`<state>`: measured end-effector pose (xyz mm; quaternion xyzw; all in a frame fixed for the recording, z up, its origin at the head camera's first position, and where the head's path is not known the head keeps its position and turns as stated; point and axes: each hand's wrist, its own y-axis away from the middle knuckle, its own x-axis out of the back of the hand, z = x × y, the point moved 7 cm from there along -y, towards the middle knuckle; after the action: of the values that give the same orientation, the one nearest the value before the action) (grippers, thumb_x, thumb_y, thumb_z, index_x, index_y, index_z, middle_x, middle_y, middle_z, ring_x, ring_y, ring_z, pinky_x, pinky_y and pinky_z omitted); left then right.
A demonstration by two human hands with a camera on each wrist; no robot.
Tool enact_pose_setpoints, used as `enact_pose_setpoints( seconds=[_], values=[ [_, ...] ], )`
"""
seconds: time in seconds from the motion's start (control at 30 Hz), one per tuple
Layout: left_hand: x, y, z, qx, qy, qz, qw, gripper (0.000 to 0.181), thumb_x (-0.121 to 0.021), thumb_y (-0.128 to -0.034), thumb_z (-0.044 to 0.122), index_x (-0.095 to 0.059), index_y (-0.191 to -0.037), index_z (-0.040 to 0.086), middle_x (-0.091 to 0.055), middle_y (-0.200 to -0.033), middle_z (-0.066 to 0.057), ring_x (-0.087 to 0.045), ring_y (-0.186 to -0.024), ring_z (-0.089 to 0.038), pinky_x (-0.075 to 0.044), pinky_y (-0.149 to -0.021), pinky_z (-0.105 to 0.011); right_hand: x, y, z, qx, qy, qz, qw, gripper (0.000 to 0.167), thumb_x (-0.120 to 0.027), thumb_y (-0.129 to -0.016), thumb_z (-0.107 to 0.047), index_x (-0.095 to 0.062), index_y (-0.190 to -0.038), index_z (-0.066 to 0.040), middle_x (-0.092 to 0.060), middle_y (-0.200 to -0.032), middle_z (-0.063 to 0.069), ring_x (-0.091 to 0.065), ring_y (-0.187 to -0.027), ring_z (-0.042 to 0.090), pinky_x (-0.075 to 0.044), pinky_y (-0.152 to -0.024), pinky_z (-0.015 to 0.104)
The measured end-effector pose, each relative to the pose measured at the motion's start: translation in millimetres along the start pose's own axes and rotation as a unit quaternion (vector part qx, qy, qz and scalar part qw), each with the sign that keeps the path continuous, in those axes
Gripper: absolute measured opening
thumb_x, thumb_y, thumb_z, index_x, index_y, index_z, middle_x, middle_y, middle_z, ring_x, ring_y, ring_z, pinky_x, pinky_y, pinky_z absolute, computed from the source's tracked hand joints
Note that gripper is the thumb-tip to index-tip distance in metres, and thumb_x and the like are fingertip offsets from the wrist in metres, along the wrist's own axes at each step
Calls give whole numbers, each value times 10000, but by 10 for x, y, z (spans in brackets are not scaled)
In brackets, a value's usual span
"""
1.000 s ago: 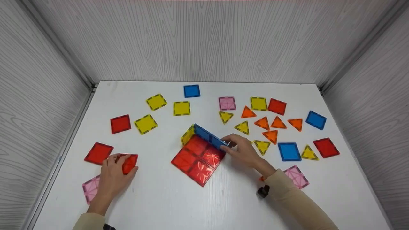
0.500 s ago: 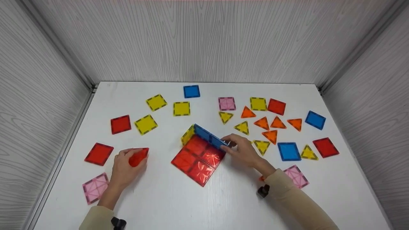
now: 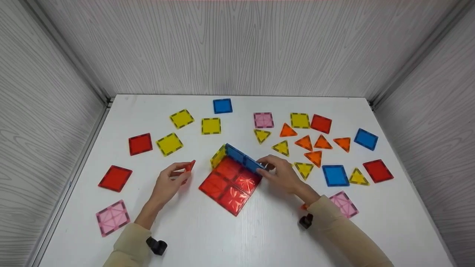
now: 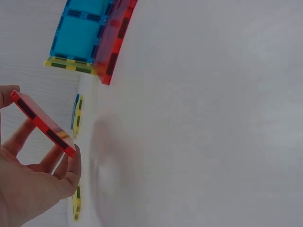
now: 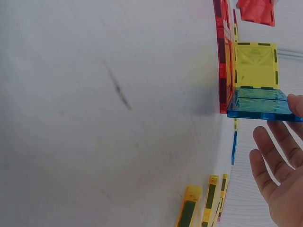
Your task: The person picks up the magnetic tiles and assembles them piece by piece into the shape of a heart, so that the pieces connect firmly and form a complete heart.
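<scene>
My left hand (image 3: 167, 183) pinches a red square magnetic tile (image 4: 45, 124) by its edges, held above the table just left of the build. The build has a flat base of red tiles (image 3: 219, 187). Along its far right edge stand two blue tiles (image 3: 237, 155), and a yellow tile (image 3: 218, 156) stands upright at the far left edge, meeting the blue ones at the corner. With thumb and fingers my right hand (image 3: 280, 174) grips the nearer blue tile at its top; in the right wrist view the thumb lies over the blue tile (image 5: 262, 105).
Loose tiles lie flat around the build. On the left are red squares (image 3: 115, 178), yellow squares (image 3: 169, 144) and a pink square (image 3: 112, 218). To the right lie orange triangles (image 3: 314, 158), yellow triangles (image 3: 304, 170) and a blue square (image 3: 336, 175). Grey panels surround the table.
My left hand has carried the red square tile from the left side rightward toward the build, and the tile has turned more edge-on. My right hand stays on the blue tile.
</scene>
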<state>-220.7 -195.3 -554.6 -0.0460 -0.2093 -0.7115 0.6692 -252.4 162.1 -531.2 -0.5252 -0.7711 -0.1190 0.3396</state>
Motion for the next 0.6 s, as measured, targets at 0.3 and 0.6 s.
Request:
enact_pose_setpoints(
  seconds=[0.3, 0.6],
  values=[
    [-223, -57, 83, -255, 729, -402, 9962, 366, -615, -1068, 223, -632, -1412, 101, -634, -1445, -129, -595, -1169, -241, -573, -905, -225, 1, -7, 0, 22, -69, -20, 10000, 278, -711, -1020, -320, -722, -1247, -160, -746, -1106, 12, -677, -962, 155, -582, -893, 324],
    [-431, -103, 49, -355, 961, -793, 9916, 351, -592, -1073, 199, -642, -1400, 84, -626, -1445, -135, -581, -1245, -230, -556, -946, -234, -5, 1, 7, 34, -23, 3, 10000, 269, -711, -1020, -324, -719, -1237, -165, -749, -1114, 5, -675, -961, 145, -577, -888, 306]
  ],
)
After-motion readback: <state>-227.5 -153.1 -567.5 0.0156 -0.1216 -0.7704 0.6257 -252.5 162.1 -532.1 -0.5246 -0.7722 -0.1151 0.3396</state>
